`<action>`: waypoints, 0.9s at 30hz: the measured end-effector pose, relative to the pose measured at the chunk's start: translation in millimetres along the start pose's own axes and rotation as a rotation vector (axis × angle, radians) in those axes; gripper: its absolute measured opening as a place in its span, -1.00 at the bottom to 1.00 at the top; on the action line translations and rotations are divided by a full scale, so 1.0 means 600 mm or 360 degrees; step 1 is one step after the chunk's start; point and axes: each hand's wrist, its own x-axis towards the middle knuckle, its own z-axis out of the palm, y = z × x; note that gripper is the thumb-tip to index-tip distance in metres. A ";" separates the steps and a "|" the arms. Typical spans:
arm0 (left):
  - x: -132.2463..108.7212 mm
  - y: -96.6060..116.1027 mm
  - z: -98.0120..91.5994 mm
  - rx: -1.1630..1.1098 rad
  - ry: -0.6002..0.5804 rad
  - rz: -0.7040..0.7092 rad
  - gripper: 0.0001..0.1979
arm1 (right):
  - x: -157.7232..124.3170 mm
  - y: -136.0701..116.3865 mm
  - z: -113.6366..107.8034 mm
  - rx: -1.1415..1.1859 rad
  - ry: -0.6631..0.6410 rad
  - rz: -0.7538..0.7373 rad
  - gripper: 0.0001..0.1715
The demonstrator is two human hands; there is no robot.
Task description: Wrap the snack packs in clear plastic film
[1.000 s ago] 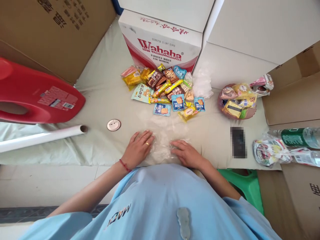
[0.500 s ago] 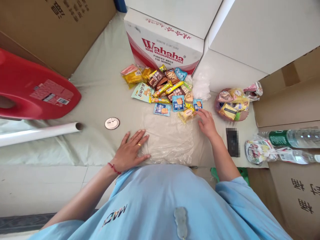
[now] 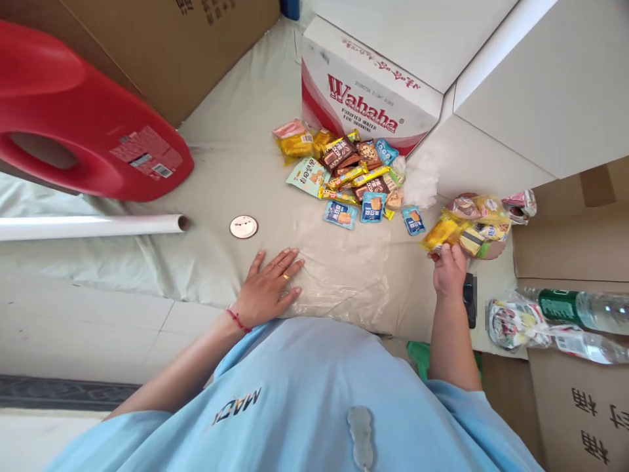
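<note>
My left hand [image 3: 270,283] lies flat with its fingers apart at the left edge of a clear plastic bag [image 3: 344,275] spread on the cloth. A yellow snack packet [image 3: 441,232] is pinched in my right hand [image 3: 449,269], at the near left rim of a bowl [image 3: 496,252] of wrapped snacks. To the left of that packet, a blue snack packet [image 3: 413,221] lies by itself. A pile of wrapped snacks [image 3: 351,172] spreads beyond the bag, with a pale green packet [image 3: 308,177] on its left side.
A white and red water carton [image 3: 363,98] stands behind the pile. On the left are a red jug [image 3: 93,124], a white tube [image 3: 93,226] and a round badge [image 3: 244,227]. Plastic bottles [image 3: 590,308] and a black object [image 3: 470,301] lie at right.
My right hand has lifted the yellow packet from the near edge of the pile and carried it right to the bowl. My left hand stays on the bag. The view has shifted.
</note>
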 end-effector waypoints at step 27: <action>-0.009 -0.006 0.000 0.0000 -0.0026 0.0066 -0.07 | -0.133 -0.096 0.213 -0.1060 -0.1395 -0.0641 -0.41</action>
